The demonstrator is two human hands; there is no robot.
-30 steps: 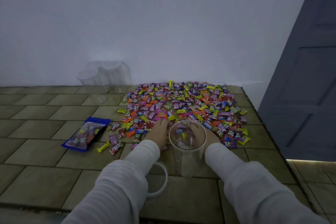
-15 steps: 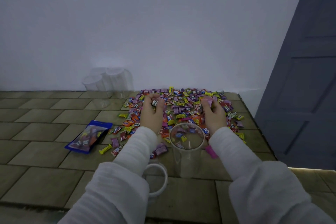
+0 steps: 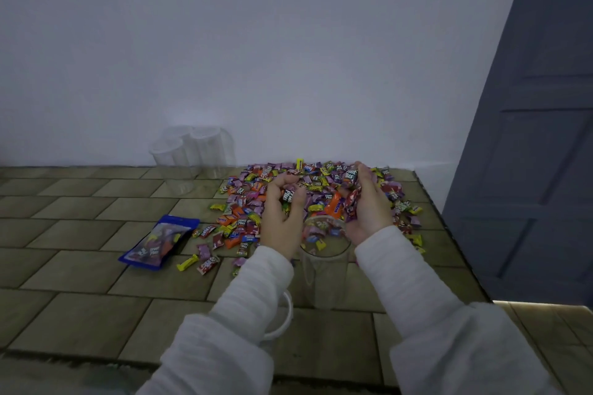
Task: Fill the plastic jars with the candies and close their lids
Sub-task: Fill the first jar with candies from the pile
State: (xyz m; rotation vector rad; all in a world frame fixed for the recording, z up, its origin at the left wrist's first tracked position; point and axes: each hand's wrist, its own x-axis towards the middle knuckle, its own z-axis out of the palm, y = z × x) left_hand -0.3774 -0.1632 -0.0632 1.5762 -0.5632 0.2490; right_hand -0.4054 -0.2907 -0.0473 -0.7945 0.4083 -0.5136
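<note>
A clear plastic jar point(image 3: 324, 279) stands open in front of me with a few candies at its bottom. Behind it a wide heap of colourful wrapped candies point(image 3: 253, 202) covers the tiled floor. My left hand point(image 3: 284, 218) grips a clump of candies just above and left of the jar's mouth. My right hand point(image 3: 369, 205) grips another clump, held just above and right of the mouth. A white lid ring point(image 3: 284, 319) lies on the floor to the jar's left, partly under my left sleeve.
Three empty clear jars point(image 3: 192, 157) stand against the white wall at the back left. A blue candy bag point(image 3: 160, 240) lies flat on the tiles left of the heap. The tiled platform's edge point(image 3: 449, 234) runs along the right, beside a grey door point(image 3: 529, 170).
Both hands went from the floor beside the jar into the heap, closed round candies, and have now lifted them back toward the jar's mouth.
</note>
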